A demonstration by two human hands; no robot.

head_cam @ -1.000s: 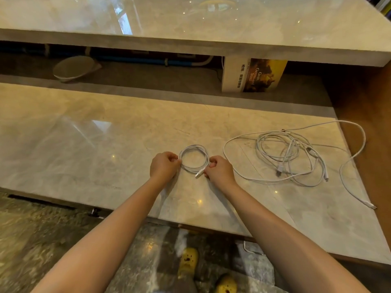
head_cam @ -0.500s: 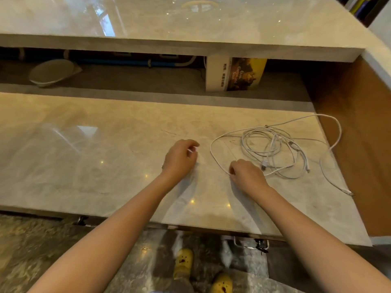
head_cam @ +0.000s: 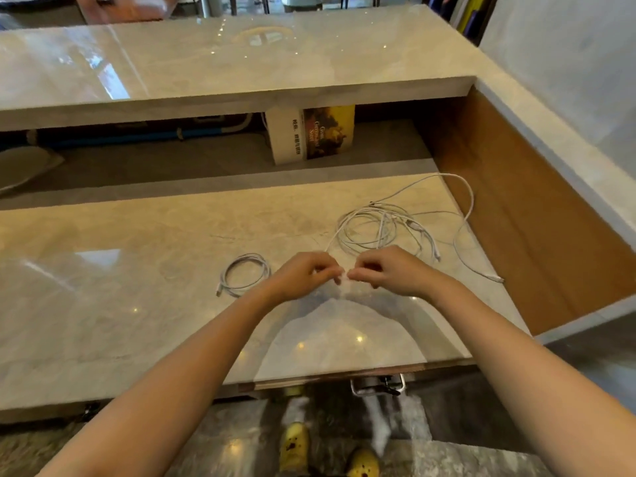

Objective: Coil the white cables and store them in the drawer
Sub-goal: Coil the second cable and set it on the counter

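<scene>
A small coiled white cable (head_cam: 244,274) lies flat on the marble counter (head_cam: 103,304), left of my hands. A loose tangle of white cables (head_cam: 385,228) lies at the right, with one long strand looping out toward the wooden side wall. One strand runs from the tangle to my hands. My left hand (head_cam: 303,275) and my right hand (head_cam: 389,270) meet just in front of the tangle, fingertips together, each pinching the end of that white cable.
A raised marble shelf (head_cam: 241,63) runs across the back, with a book (head_cam: 311,132) standing in the gap beneath it. A brown wooden wall (head_cam: 523,218) borders the counter's right side. A metal drawer handle (head_cam: 377,387) shows under the counter's front edge.
The coiled cable has been let go and now lies on the counter at the left. Both hands moved right and came together on a strand from the loose tangle.
</scene>
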